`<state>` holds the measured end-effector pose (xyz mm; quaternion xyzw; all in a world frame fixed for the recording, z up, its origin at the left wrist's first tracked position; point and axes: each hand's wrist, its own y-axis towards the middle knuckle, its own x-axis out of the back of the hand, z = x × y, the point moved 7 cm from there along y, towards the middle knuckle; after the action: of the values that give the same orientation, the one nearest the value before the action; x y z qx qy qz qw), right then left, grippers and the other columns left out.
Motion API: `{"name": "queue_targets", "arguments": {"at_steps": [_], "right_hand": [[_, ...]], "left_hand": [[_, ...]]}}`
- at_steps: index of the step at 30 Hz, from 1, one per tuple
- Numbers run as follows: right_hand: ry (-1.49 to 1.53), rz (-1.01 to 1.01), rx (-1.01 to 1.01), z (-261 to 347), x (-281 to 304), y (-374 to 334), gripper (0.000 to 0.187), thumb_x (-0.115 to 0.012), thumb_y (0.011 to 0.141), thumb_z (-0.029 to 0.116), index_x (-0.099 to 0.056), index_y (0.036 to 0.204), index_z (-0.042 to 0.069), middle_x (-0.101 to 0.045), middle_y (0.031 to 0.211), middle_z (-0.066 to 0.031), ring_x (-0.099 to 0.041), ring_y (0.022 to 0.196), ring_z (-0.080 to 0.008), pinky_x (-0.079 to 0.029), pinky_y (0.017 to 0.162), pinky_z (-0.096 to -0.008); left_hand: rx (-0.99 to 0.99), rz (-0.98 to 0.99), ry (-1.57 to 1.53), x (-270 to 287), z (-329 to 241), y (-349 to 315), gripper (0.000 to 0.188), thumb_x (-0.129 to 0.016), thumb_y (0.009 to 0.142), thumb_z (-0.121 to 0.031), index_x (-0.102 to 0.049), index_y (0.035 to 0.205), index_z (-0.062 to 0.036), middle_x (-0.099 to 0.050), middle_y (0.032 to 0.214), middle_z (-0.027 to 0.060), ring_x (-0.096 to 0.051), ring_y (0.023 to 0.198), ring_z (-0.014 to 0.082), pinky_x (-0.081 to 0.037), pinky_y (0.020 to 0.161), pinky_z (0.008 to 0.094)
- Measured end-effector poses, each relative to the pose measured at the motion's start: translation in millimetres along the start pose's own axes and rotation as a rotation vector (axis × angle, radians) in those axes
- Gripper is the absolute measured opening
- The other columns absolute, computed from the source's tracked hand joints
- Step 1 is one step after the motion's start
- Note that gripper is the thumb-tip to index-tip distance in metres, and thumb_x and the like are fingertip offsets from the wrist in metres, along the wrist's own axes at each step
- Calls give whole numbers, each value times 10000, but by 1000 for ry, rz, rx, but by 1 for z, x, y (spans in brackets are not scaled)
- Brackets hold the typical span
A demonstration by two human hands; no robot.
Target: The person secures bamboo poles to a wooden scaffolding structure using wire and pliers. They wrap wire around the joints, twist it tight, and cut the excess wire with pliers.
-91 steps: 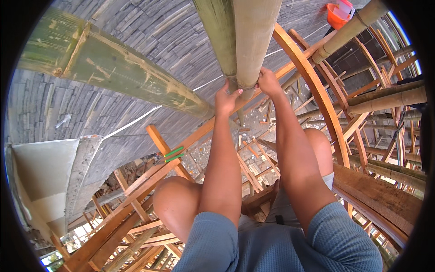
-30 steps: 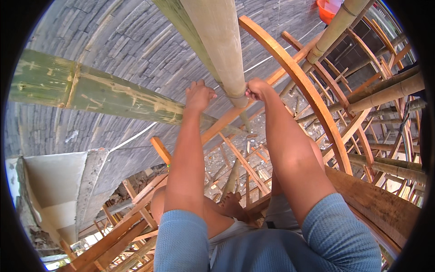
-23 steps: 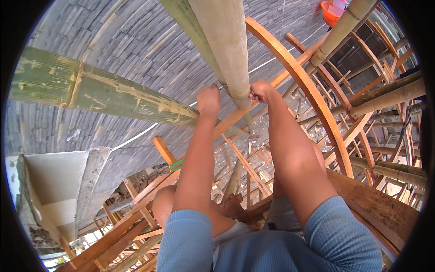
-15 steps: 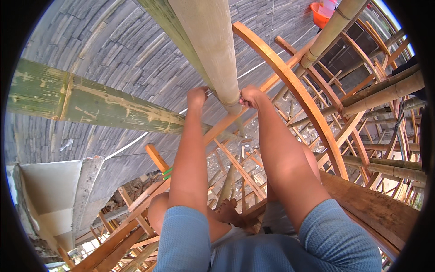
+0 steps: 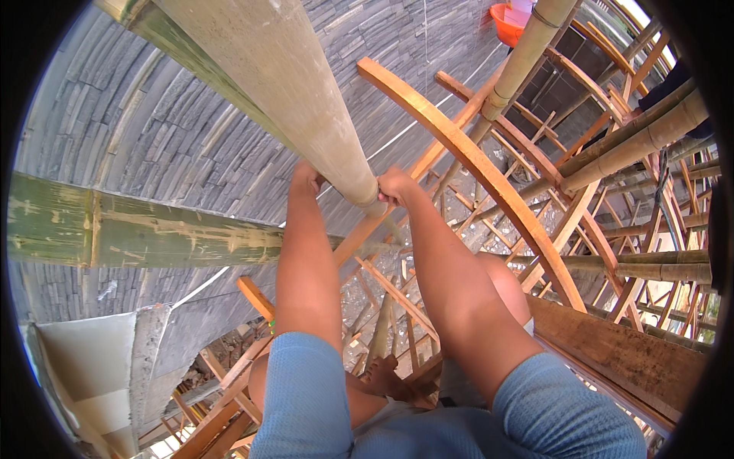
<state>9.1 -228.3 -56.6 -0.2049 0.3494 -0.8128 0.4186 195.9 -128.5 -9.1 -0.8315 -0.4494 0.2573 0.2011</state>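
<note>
A thick pale bamboo pole [image 5: 283, 92] slants down from the top, its lower end between my two hands. My left hand [image 5: 307, 177] is closed at the pole's left side, its fingertips partly hidden behind the pole. On the right side, my right hand [image 5: 395, 187] is curled closed against the pole's lower end. Whatever lies in either hand's fingers is too small or hidden to make out. Behind the pale pole runs a greener bamboo pole [image 5: 206, 73]. A wide green bamboo pole [image 5: 153, 226] comes in from the left, below my left hand.
A grey stone-strip wall [image 5: 99, 115] stands beyond. A long wooden beam [image 5: 466, 153] curves past my right arm, with a lattice of timber and bamboo below. An orange bucket [image 5: 508, 29] is at the top right. My bare foot [image 5: 386, 375] rests on the timber; rubble lies far below.
The view has shifted, so the pale pole looks more slanted and its end, with both hands, sits further left and slightly lower. Both hands stay closed at the pole.
</note>
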Motion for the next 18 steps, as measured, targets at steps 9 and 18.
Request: {"name": "queue_targets", "arguments": {"at_steps": [9,18], "right_hand": [[-48,-19,41,21,-19,-16,159,-533,850,-4,-607,722,-64,-579,583,-127,-547,495,-205,-388,414,-388],[-77,-54,83,22,-17,-9,158,-554,824,-17,-644,726,-100,-639,647,-172,-632,543,-220,-468,467,-400]], "left_hand": [[-150,240,-31,36,-34,30,410,-601,975,-327,-605,1288,-62,-696,1202,84,-689,1026,248,-578,821,421],[-142,208,-45,34,-37,29,407,-584,982,-333,-598,1291,-68,-689,1207,85,-683,1034,253,-570,833,428]]}}
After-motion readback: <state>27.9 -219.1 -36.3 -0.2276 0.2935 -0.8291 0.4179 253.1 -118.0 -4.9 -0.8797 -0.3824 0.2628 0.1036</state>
